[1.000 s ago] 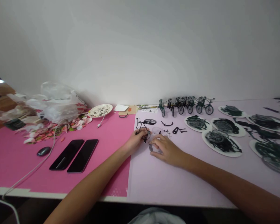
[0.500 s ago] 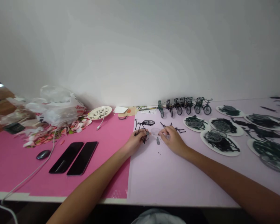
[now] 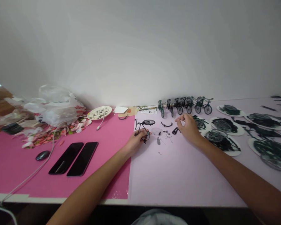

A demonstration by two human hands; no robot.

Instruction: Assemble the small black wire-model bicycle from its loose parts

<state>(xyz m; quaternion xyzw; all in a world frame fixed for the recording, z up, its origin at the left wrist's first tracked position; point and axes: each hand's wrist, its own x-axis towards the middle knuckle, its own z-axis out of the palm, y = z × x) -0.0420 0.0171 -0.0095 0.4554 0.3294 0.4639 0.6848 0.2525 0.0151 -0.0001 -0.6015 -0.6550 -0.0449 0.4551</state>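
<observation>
A small black bicycle frame (image 3: pixel 142 126) with one wheel (image 3: pixel 149 122) fitted is held in my left hand (image 3: pixel 138 140), its fingers wrapped round the lower part. My right hand (image 3: pixel 188 127) hovers over the lilac mat, its fingers curled with thumb and forefinger close together; whatever may be between them is too small to name. Between the hands lie a curved black piece (image 3: pixel 166 124), a black chain-cover-like part (image 3: pixel 175 131), a grey oval part (image 3: pixel 158 141) and several tiny pieces.
Several assembled small bicycles (image 3: pixel 189 105) stand by the wall. White plates (image 3: pixel 237 151) of dark parts fill the right side. On the pink mat (image 3: pixel 107 162) are two phones (image 3: pixel 82 159), a mouse (image 3: pixel 42 155), a cable, a plate (image 3: pixel 109 109) and plastic bags (image 3: pixel 61 109).
My right hand has moved right and away from me, uncovering the small parts on the mat. My left hand keeps its hold on the bicycle frame, nearly unmoved.
</observation>
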